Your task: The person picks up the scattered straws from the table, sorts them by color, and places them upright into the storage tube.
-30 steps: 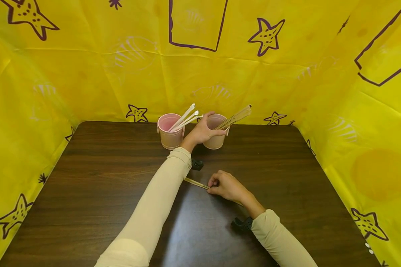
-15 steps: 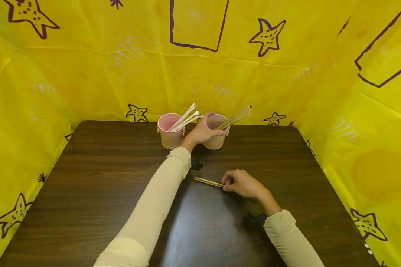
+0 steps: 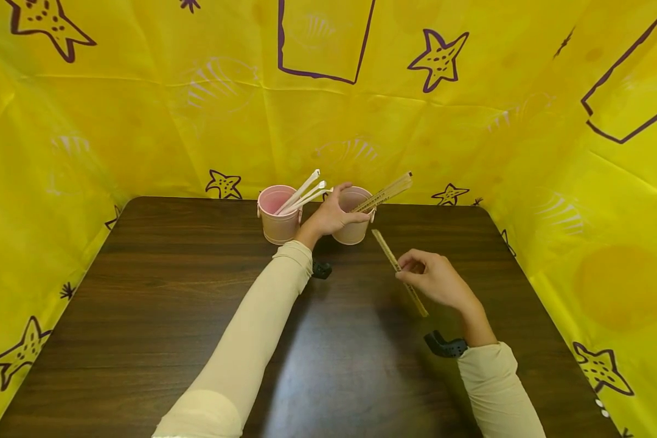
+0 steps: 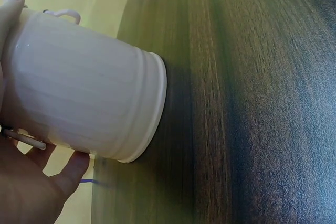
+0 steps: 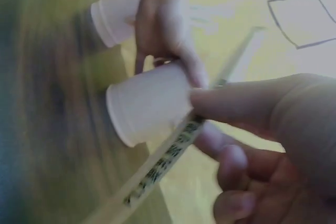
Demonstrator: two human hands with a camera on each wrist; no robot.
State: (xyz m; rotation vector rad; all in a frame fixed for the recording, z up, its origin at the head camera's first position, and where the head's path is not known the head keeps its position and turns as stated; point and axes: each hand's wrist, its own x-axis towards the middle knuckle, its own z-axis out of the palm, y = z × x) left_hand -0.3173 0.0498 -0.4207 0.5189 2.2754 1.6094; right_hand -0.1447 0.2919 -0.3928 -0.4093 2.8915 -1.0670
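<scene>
My left hand [image 3: 330,217] grips the right-hand pale pink pail [image 3: 352,235], its thumb and fingers spread around the side near the rim; the left wrist view shows the pail's wall [image 4: 89,82] upright on the table. Several wrapped chopsticks [image 3: 391,190] lean out of this pail to the right. Between thumb and fingertips, my right hand [image 3: 440,281] pinches another wrapped pair of chopsticks [image 3: 384,246] near its middle. Dark printed characters run along its wrapper [image 5: 165,161] in the right wrist view. It hangs tilted above the table, its far end just right of the pail.
A second pink pail [image 3: 281,228] stands to the left, holding several white wrapped sticks [image 3: 305,196], perhaps straws. The dark wooden table [image 3: 159,292] meets yellow patterned sheeting [image 3: 328,128] at the back and sides.
My right hand has moved right and away from me, lifting the wrapped chopsticks and turning them from lying crosswise to pointing toward the back. My left hand stays on the pail.
</scene>
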